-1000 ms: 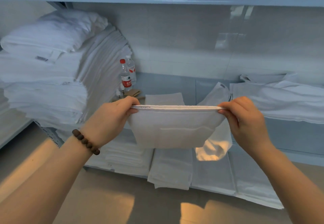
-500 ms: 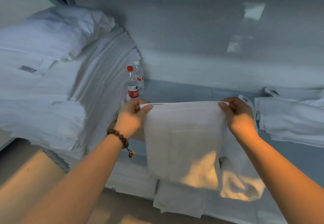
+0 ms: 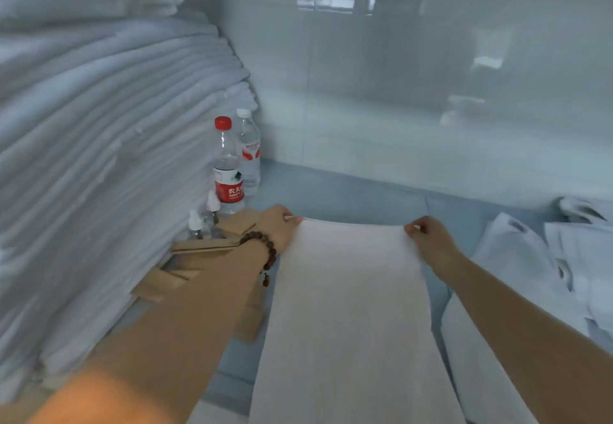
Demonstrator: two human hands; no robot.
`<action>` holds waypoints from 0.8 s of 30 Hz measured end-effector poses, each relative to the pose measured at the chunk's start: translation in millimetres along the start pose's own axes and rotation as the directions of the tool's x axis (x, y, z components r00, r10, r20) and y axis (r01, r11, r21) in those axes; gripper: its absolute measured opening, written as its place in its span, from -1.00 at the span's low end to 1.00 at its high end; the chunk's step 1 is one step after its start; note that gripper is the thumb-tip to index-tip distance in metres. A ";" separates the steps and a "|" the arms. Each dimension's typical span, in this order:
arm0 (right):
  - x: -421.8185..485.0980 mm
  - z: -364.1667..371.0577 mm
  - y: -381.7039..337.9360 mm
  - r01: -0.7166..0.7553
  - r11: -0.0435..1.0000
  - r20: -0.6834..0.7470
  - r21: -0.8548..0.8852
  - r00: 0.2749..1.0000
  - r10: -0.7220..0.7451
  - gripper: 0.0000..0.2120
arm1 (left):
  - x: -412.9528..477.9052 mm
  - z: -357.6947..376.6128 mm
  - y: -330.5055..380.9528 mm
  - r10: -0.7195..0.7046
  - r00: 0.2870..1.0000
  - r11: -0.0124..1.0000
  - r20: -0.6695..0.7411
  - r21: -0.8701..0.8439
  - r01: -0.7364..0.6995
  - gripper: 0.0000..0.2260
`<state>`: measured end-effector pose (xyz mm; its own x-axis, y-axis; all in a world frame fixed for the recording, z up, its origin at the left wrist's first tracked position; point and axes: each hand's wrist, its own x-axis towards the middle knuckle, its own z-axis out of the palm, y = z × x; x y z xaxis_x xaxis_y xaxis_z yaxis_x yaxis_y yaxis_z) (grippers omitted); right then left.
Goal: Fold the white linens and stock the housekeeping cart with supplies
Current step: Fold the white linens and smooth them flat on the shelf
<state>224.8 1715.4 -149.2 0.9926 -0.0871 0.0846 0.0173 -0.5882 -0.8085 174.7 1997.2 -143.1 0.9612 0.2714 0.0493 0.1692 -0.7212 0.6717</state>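
One linen (image 3: 348,317): left hand (image 3: 278,228), right hand (image 3: 429,239).

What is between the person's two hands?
The far edge of the white linen stretches from the left hand to the right hand, each pinching a corner. The head view shows it.
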 end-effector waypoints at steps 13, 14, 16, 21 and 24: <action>47.8 36.9 42.9 -0.028 0.953 0.058 -0.301 0.997 0.048 -0.93 | 48.5 53.9 -9.5 0.027 0.995 0.931 0.101 0.359 -0.062 -0.77; 49.1 35.5 42.1 0.001 0.936 0.088 -0.353 0.996 0.032 -0.93 | 49.1 53.3 -8.5 0.052 0.990 0.912 0.133 0.398 -0.102 -0.77; 50.8 31.5 40.7 0.065 0.900 0.176 -0.431 0.984 0.013 -0.88 | 50.3 51.6 -8.3 0.077 0.977 0.889 0.198 0.431 -0.157 -0.79; 54.9 23.8 35.7 0.174 0.862 0.343 -0.476 0.939 0.000 -0.73 | 52.5 46.3 -4.9 0.075 0.940 0.865 0.332 0.448 -0.227 -0.81; 55.1 22.7 32.3 0.234 0.849 0.392 -0.473 0.919 -0.035 -0.73 | 52.8 42.4 -3.2 0.073 0.925 0.859 0.372 0.448 -0.248 -0.84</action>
<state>282.8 1709.9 -183.9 0.9589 0.2561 -0.1224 0.1904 -0.9002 -0.3916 234.1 1986.8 -174.1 0.9828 -0.0391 -0.1806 0.0042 -0.9723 0.2336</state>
